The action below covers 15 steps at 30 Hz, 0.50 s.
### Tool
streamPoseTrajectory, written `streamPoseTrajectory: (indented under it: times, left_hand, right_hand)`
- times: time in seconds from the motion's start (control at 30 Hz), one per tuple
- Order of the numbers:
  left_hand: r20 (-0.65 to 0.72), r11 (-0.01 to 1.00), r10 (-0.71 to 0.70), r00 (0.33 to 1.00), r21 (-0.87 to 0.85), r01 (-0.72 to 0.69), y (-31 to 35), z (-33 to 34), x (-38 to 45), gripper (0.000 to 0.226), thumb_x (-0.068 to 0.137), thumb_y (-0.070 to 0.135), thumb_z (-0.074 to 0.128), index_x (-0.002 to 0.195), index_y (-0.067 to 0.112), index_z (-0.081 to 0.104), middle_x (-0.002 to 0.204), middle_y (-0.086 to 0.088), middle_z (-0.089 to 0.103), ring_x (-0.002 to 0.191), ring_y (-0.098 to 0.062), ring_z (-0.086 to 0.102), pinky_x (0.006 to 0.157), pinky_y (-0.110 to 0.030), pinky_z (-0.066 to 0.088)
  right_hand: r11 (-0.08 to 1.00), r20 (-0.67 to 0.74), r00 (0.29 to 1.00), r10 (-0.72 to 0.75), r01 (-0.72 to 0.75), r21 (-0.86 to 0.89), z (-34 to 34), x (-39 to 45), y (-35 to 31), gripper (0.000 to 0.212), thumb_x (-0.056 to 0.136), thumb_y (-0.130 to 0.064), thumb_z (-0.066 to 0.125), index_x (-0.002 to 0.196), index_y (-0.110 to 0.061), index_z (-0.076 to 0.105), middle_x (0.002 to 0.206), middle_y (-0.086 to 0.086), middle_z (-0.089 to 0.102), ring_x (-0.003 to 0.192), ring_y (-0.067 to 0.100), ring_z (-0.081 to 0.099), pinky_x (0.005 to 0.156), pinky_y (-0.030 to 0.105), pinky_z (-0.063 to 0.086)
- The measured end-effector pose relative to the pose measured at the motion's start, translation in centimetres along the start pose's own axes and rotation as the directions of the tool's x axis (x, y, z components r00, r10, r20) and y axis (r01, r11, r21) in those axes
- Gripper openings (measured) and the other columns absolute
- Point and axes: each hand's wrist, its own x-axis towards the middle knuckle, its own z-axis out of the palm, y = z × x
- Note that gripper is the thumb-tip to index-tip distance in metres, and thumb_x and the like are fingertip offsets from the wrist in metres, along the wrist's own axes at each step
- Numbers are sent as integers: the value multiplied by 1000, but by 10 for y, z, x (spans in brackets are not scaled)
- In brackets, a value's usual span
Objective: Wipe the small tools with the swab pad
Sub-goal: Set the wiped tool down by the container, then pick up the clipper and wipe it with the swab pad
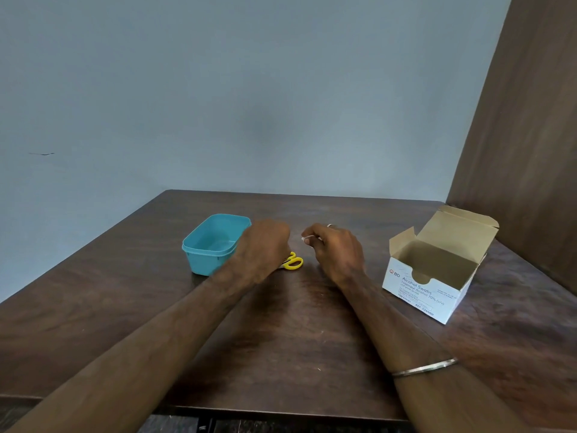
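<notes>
A dark wooden table (281, 339) is seen from above, set against a pale blue-grey wall (218, 89), with a brown panel (530, 120) on the right. Both bare forearms are stretched out over the tabletop.

The left hand (265, 248) is held knuckles-up with its fingers curled under, just beside a teal plastic tub (209, 245). Yellow scissors (292, 261) are partly covered by this hand — only the handle loops show, lying on the table at the hand's right edge. Whether the fingers are actually closed on the scissors cannot be told, since the fingertips are hidden.

The right hand (337, 251) is raised a little above the table, near the left hand but apart from it. A small white swab pad (307, 238) is pinched between its thumb and fingertips, pointing toward the left hand. A ring is worn on one finger, and a thin metal bangle (424, 367) on the right forearm.

To the right, well apart from the hands, an open white box (427, 292) marked "Alcohol Swabs" stands with its lid flaps up — its contents cannot be made out.
</notes>
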Motion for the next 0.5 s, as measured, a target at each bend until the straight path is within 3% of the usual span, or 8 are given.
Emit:
streamPoseTrajectory:
  times: [0.1, 0.33, 0.5]
  left_hand:
    - [49, 1000, -22, 999, -7, 22, -1, 10, 1, 25, 97, 28, 51, 99, 6, 64, 101, -11, 66, 94, -25, 61, 72, -31, 42]
    - [60, 992, -21, 998, -122, 28, -6, 27, 7, 23, 92, 21, 55, 103, 8, 70, 103, -12, 70, 93, -26, 63, 81, -36, 52]
    - [5, 969, -76, 997, -236, 75, -9, 28, 8, 25, 91, 21, 60, 112, 10, 68, 114, -10, 68, 103, -26, 62, 89, -39, 53]
  right_hand:
    - [1000, -1, 1000, 0, 0, 22, 1, 0, 0, 15, 96, -26, 62, 106, -29, 73, 105, -1, 74, 99, 24, 65, 76, 35, 51]
    - [999, -19, 1000, 1, 0, 36, 2, 2, 2, 14, 95, -25, 62, 104, -27, 73, 104, -3, 73, 103, 22, 63, 77, 35, 51]
    - [999, -25, 1000, -6, 7, 44, 2, 2, 2, 14, 95, -25, 63, 104, -27, 73, 105, -3, 74, 104, 21, 63, 78, 34, 51]
